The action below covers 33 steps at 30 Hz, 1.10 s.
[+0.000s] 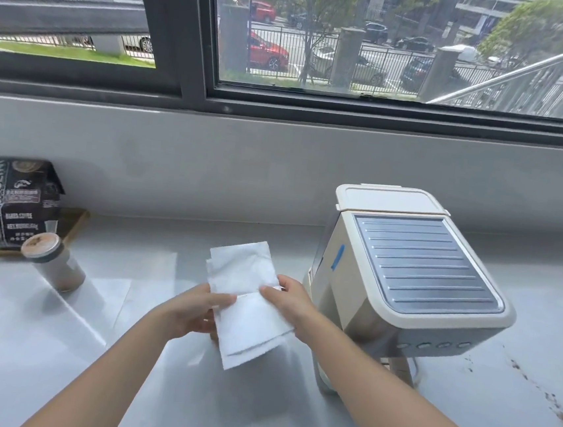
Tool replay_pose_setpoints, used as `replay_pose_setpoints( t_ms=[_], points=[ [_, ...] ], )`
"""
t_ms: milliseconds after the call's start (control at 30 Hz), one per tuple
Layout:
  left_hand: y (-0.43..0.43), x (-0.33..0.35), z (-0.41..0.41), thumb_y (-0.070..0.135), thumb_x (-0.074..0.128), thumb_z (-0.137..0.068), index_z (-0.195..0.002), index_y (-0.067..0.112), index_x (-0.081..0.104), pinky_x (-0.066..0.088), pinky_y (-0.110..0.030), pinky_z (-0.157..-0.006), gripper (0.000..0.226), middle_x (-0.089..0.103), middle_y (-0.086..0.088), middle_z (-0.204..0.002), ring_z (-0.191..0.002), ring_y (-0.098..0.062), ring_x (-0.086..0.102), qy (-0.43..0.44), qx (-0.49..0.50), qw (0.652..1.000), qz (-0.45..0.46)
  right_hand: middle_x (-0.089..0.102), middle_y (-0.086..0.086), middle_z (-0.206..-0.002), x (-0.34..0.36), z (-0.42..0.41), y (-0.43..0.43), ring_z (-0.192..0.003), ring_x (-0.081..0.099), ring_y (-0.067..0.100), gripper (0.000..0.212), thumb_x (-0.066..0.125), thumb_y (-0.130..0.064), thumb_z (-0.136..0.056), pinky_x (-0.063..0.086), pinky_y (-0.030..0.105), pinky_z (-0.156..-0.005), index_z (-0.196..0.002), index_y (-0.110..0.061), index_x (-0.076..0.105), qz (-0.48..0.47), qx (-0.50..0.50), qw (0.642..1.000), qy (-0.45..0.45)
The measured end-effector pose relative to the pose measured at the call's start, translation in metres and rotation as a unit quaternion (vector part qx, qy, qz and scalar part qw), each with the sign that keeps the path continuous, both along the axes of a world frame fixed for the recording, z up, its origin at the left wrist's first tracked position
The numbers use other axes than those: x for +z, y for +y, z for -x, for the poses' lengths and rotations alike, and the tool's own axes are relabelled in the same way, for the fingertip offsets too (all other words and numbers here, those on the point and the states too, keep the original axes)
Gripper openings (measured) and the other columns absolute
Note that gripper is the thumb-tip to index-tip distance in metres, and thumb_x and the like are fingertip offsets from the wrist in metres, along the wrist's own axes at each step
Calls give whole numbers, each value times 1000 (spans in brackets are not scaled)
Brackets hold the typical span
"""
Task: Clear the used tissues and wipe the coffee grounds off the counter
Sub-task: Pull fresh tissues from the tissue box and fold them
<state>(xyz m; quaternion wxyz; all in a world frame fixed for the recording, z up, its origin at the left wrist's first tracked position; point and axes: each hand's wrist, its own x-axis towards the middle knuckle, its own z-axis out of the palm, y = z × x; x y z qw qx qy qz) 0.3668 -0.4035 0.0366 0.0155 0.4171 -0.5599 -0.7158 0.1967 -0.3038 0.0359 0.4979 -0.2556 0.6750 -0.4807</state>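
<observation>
A folded white tissue [247, 299] is held above the grey counter [54, 346], in the middle of the view. My left hand [195, 311] grips its left edge from below. My right hand [287, 301] pinches its right side at the fold, thumb on top. Brown coffee grounds [551, 397] lie scattered in a streak on the counter at the far right, well away from both hands.
A cream coffee machine [404, 280] stands just right of my right hand. At the left, a black coffee bag [23, 202] sits on a wooden tray [76, 224], with a lidded cup [51, 263] in front. A grey wall and window rise behind.
</observation>
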Motion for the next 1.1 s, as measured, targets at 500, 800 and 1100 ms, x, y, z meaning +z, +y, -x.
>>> replay_pose_setpoints(
  t_ms=[500, 800, 1100],
  points=[
    [9, -18, -6, 17, 57, -91, -108, 17, 66, 55, -27, -72, 19, 72, 0, -95, -84, -16, 68, -28, 47, 998, 24, 61, -3, -80, -15, 4, 5, -67, 61, 9, 17, 57, -13, -90, 51, 20, -55, -106, -12, 63, -64, 57, 995, 46],
    [19, 7, -22, 8, 52, -92, -113, 12, 64, 53, -24, -65, 25, 67, 2, -85, -75, -13, 64, -11, 20, 998, 55, 59, 9, -85, -8, -3, 20, -74, 59, 19, 18, 60, -11, -92, 56, 38, -78, -108, -4, 63, -20, 77, 996, 51],
    [54, 42, -69, 13, 55, -92, -113, 9, 66, 54, -26, -64, 24, 72, -7, -99, -83, -20, 68, 75, 61, 995, 19, 64, 0, -89, 44, -23, 72, -68, 62, 13, 18, 59, -23, -93, 53, 19, -63, -110, -18, 61, 58, 143, 986, -64]
  ],
)
